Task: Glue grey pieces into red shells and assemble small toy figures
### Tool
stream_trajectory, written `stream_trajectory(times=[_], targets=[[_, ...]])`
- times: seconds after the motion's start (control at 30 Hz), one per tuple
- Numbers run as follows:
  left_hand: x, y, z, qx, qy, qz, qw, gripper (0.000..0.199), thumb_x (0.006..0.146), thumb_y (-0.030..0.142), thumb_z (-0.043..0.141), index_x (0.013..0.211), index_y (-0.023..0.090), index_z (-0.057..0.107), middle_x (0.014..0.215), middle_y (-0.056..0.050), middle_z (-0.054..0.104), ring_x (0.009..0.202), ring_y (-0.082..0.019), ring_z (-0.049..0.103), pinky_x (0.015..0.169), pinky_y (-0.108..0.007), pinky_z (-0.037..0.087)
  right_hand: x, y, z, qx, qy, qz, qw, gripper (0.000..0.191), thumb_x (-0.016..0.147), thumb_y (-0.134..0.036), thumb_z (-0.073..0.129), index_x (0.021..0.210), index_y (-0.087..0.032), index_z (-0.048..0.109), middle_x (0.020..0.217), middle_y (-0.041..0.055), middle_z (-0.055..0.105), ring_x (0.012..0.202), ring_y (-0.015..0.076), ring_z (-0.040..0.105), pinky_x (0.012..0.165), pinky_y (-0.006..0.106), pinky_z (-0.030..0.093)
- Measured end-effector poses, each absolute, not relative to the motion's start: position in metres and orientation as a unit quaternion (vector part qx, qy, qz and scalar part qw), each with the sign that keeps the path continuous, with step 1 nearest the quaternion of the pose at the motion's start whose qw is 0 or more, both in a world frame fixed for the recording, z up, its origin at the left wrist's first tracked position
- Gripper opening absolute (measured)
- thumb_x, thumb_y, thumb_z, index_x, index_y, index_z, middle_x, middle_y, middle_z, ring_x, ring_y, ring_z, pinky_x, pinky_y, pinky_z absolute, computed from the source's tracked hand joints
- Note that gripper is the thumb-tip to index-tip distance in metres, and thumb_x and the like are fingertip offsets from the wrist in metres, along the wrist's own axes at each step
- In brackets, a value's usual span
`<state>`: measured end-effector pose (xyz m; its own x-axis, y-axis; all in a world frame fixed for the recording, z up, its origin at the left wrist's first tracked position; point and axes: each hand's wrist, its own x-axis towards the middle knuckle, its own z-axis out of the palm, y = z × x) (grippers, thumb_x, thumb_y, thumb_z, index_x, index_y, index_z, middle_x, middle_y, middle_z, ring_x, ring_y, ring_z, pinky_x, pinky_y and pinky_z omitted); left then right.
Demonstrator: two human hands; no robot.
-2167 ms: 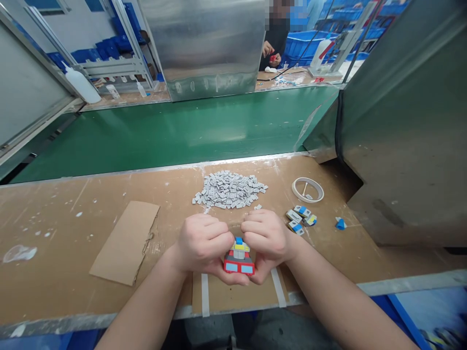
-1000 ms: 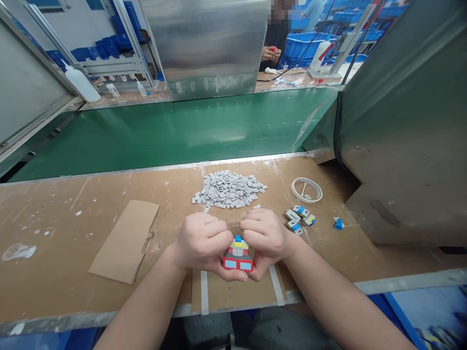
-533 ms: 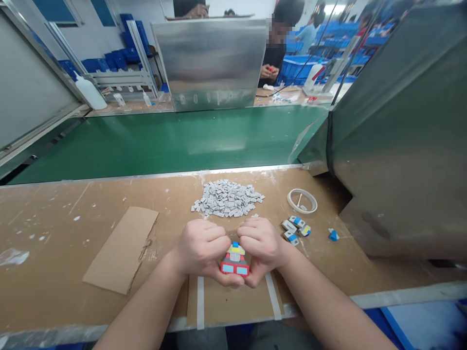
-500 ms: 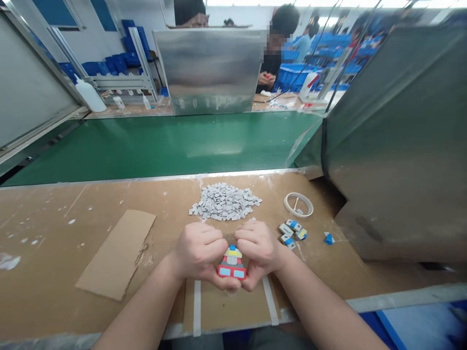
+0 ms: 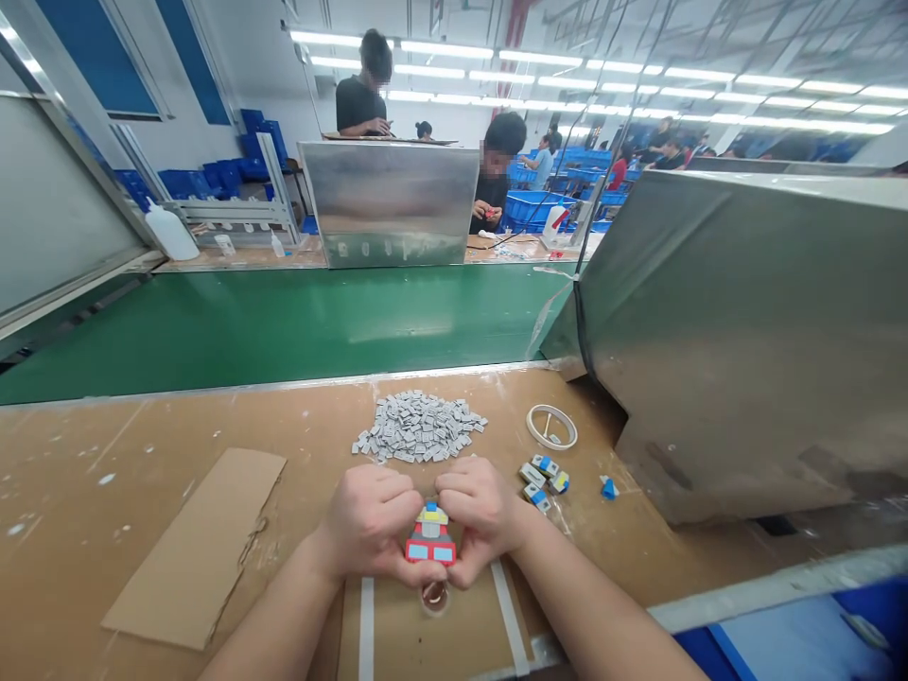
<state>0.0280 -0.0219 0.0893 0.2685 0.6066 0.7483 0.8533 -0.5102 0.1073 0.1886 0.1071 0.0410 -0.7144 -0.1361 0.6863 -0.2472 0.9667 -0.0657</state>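
Between both hands is a small toy piece (image 5: 431,539), red at the bottom with two light blue rectangles, grey in the middle, yellow and blue at the top. My left hand (image 5: 377,518) grips its left side, fingers curled and thumb at the lower edge. The right side is pinched by my right hand (image 5: 479,520) in the same way. Just beyond the hands lies a pile of small grey pieces (image 5: 422,426). Several small blocks in white, blue and yellow (image 5: 545,480) sit right of my right hand. A round copper-coloured spot (image 5: 435,598) shows below the thumbs.
A cardboard sheet (image 5: 195,549) lies at the left. At the right are a tape ring (image 5: 551,427), a small blue piece (image 5: 608,488) and a large metal housing (image 5: 738,350). Beyond the table runs a green belt (image 5: 284,326); people work behind it.
The view has tilted up, showing more ceiling lights and people, so the table things sit lower and further left. Both hands keep their grip; the copper-coloured spot now shows below the thumbs.
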Motion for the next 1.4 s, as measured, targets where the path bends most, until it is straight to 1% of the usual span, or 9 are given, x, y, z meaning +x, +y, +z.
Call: stream_trajectory(times=[0.3, 0.5, 0.63, 0.7, 0.83, 1.0, 1.17, 1.3, 1.4], targets=[[0.026, -0.022, 0.090, -0.788, -0.470, -0.369, 0.150, 0.067, 0.102, 0.071, 0.039, 0.058, 0.021, 0.041, 0.052, 0.003, 0.037, 0.050, -0.013, 0.026, 0.050, -0.035, 0.018, 0.192, 0.103, 0.047, 0.104, -0.895, 0.160, 0.403, 0.045, 0.079, -0.055, 0.056, 0.070, -0.027, 0.023, 0.060, -0.0067, 0.027, 0.053, 0.0130, 0.021, 0.055, 0.032, 0.017], [0.027, -0.024, 0.088, -0.788, -0.475, -0.358, 0.156, 0.068, 0.104, 0.072, 0.033, 0.058, 0.021, 0.041, 0.052, 0.003, 0.039, 0.049, -0.013, 0.028, 0.052, -0.034, 0.019, 0.195, 0.107, 0.034, 0.084, -0.931, 0.114, 0.336, 0.054, 0.075, -0.065, 0.062, 0.067, -0.026, 0.026, 0.059, -0.0056, 0.031, 0.053, 0.0124, 0.025, 0.056, 0.033, 0.019], [0.018, -0.021, 0.084, -0.773, -0.500, -0.337, 0.200, 0.067, 0.102, 0.074, 0.039, 0.061, 0.021, 0.047, 0.054, 0.002, 0.046, 0.050, -0.013, 0.037, 0.053, -0.034, 0.023, 0.197, 0.115, 0.047, 0.069, -0.929, 0.162, 0.324, 0.040, 0.085, -0.058, 0.062, 0.074, -0.024, 0.045, 0.066, -0.0025, 0.045, 0.058, 0.0142, 0.038, 0.058, 0.032, 0.024], [0.011, -0.018, 0.080, -0.749, -0.532, -0.318, 0.235, 0.064, 0.102, 0.074, 0.043, 0.068, 0.020, 0.055, 0.059, 0.000, 0.055, 0.054, -0.014, 0.046, 0.056, -0.033, 0.028, 0.197, 0.119, 0.057, 0.027, -0.931, 0.235, 0.277, 0.028, 0.090, -0.049, 0.064, 0.093, -0.022, 0.059, 0.078, 0.0007, 0.056, 0.067, 0.0158, 0.047, 0.062, 0.031, 0.032], [-0.003, -0.009, 0.068, -0.712, -0.588, -0.293, 0.246, 0.060, 0.102, 0.074, 0.043, 0.088, 0.020, 0.064, 0.081, -0.004, 0.073, 0.068, -0.015, 0.063, 0.063, -0.030, 0.039, 0.190, 0.120, 0.058, -0.033, -0.816, 0.547, 0.184, 0.046, 0.090, -0.049, 0.070, 0.127, -0.024, 0.059, 0.108, 0.0066, 0.064, 0.088, 0.0194, 0.059, 0.077, 0.033, 0.050], [-0.011, 0.000, 0.049, -0.680, -0.641, -0.314, 0.170, 0.054, 0.101, 0.071, 0.048, 0.108, 0.020, 0.063, 0.103, -0.008, 0.077, 0.085, -0.020, 0.073, 0.069, -0.029, 0.047, 0.169, 0.117, 0.039, -0.072, -0.604, 0.783, 0.132, 0.047, 0.084, -0.050, 0.083, 0.120, -0.027, 0.063, 0.093, 0.0007, 0.065, 0.075, 0.0156, 0.061, 0.066, 0.029, 0.054], [-0.013, 0.009, 0.032, -0.622, -0.689, -0.365, 0.072, 0.054, 0.094, 0.071, 0.063, 0.117, 0.022, 0.061, 0.112, -0.007, 0.075, 0.094, -0.023, 0.074, 0.072, -0.030, 0.051, 0.153, 0.120, 0.040, -0.136, -0.582, 0.786, 0.159, 0.043, 0.085, -0.053, 0.083, 0.117, -0.026, 0.071, 0.097, 0.0028, 0.070, 0.077, 0.0152, 0.063, 0.068, 0.030, 0.058], [-0.013, 0.015, 0.027, -0.513, -0.728, -0.452, 0.045, 0.071, 0.089, 0.065, 0.074, 0.140, 0.021, 0.052, 0.129, -0.013, 0.070, 0.107, -0.026, 0.072, 0.078, -0.033, 0.054, 0.123, 0.156, 0.039, -0.175, -0.649, 0.715, 0.192, 0.043, 0.087, -0.055, 0.081, 0.116, -0.023, 0.076, 0.095, 0.0042, 0.074, 0.079, 0.0160, 0.067, 0.073, 0.030, 0.058], [-0.009, 0.016, 0.028, -0.493, -0.736, -0.464, 0.021, 0.049, 0.095, 0.053, 0.069, 0.131, 0.022, 0.060, 0.118, -0.009, 0.072, 0.098, -0.022, 0.071, 0.077, -0.031, 0.051, 0.083, 0.212, 0.035, -0.229, -0.716, 0.615, 0.239, 0.052, 0.077, -0.060, 0.085, 0.110, -0.020, 0.080, 0.101, 0.0085, 0.080, 0.084, 0.0202, 0.071, 0.078, 0.034, 0.059]])
